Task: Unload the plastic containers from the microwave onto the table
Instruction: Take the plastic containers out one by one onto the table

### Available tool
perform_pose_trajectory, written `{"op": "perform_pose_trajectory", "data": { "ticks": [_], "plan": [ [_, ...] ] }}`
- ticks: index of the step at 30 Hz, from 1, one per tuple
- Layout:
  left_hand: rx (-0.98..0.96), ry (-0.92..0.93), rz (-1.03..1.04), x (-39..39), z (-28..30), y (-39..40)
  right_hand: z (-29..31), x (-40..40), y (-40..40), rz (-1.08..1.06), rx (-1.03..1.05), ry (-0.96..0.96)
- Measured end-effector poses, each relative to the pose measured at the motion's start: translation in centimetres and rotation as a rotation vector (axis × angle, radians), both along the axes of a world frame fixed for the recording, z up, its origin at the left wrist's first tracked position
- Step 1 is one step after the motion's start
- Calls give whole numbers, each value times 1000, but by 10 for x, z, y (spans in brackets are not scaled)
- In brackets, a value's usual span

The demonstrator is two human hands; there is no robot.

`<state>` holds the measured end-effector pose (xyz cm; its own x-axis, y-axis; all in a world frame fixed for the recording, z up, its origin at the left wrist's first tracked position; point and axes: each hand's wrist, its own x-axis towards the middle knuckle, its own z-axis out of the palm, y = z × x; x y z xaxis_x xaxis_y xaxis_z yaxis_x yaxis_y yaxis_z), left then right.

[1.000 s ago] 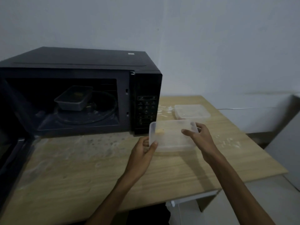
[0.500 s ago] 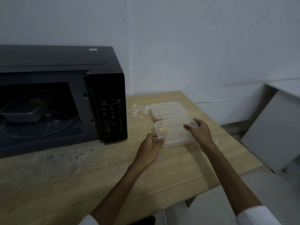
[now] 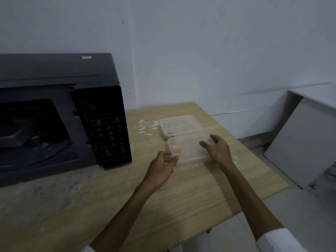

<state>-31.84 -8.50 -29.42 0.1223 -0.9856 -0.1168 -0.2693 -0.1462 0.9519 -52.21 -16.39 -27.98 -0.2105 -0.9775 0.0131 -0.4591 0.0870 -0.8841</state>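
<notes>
A translucent plastic container (image 3: 190,151) with a yellow piece inside sits on the wooden table (image 3: 181,193), right of the microwave (image 3: 60,113). My left hand (image 3: 162,166) pinches its near-left corner. My right hand (image 3: 217,149) grips its right side, fingers over the rim. A second translucent container (image 3: 180,124) rests just behind it, touching or nearly so. The black microwave's cavity is open; a dark container (image 3: 12,138) is dimly visible inside, partly cut off by the left edge of the view.
White crumbs (image 3: 145,127) are scattered on the table between the microwave's control panel and the far container. The table's right edge drops off beside a white cabinet (image 3: 305,139). A grey wall runs behind.
The container in my hands has moved right and slightly away, down onto the table in front of the other one. The view has panned right, pushing the microwave cavity toward the left edge.
</notes>
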Motion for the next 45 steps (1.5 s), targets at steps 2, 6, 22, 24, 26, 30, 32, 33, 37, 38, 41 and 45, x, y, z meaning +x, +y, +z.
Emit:
{"op": "perform_pose_trajectory", "data": {
  "ticks": [2, 6, 22, 24, 26, 30, 32, 33, 37, 38, 41, 45],
  "plan": [
    [-17, 9, -5, 3, 1, 5, 4, 1, 6, -27, -81, 54],
    [-45, 61, -10, 20, 3, 23, 18, 11, 26, -47, -244, 88],
    [-199, 104, 346, 187, 30, 147, 18, 205, 174, 576, -178, -105],
    [-225, 100, 418, 213, 32, 161, 21, 237, 186, 648, -178, -117],
    [-245, 104, 489, 236, 35, 169, 25, 267, 193, 713, -176, -132],
    [-295, 127, 632, 283, 43, 176, 35, 326, 197, 814, -155, -188],
    [-320, 78, 699, 305, 45, 173, 41, 353, 193, 833, -131, -211],
    [-331, 63, 726, 315, 46, 170, 43, 365, 189, 835, -127, -225],
    [-357, 67, 825, 346, 45, 156, 51, 414, 169, 814, -118, -245],
    [-362, 67, 843, 352, 45, 151, 52, 425, 164, 804, -109, -247],
    [-356, 58, 866, 369, 46, 134, 53, 454, 149, 789, -103, -229],
    [-350, 24, 863, 385, 51, 112, 49, 485, 128, 778, -130, -188]
  ]
}}
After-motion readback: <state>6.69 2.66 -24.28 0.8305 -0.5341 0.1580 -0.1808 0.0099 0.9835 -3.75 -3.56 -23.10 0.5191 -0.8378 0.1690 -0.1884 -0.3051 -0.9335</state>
